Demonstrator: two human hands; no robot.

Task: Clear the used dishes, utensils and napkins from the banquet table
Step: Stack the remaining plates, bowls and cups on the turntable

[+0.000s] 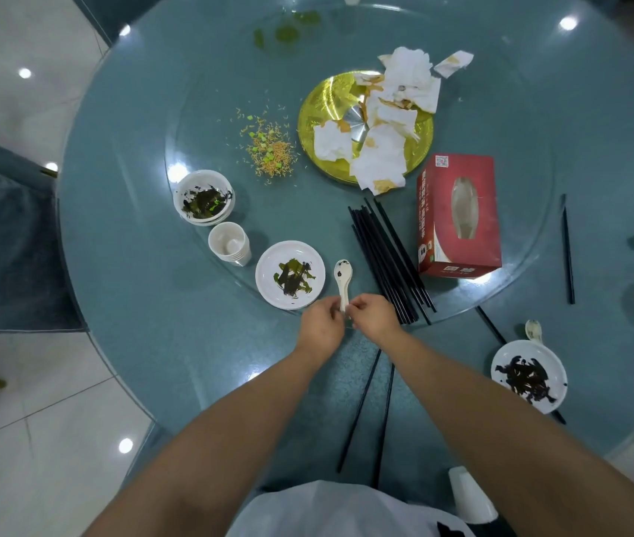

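Sitting left of the white spoon (pixel 343 279) are stacked bowls (pixel 203 198), stacked cups (pixel 229 242) and a dirty plate (pixel 290 280), all on the glass turntable (pixel 516 211) of the blue counter (pixel 121 265). The left hand (pixel 321 323) and right hand (pixel 373 316) each pinch the spoon's handle in a tight grip. Right of the spoon lie black chopsticks (pixel 389 261), a red tissue box (pixel 458 215) and another dirty plate (pixel 528 375). Behind the spoon, crumpled napkins (pixel 389 122) cover a gold disc (pixel 327 110).

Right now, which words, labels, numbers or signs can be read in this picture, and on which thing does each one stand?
None can be read for certain.
Red tissue box, top corner: a QR code, too small to scan.
Tissue box, left side: columns of pale characters, blurred.
Tissue box, near end: a white label with two characters, too blurred to read.
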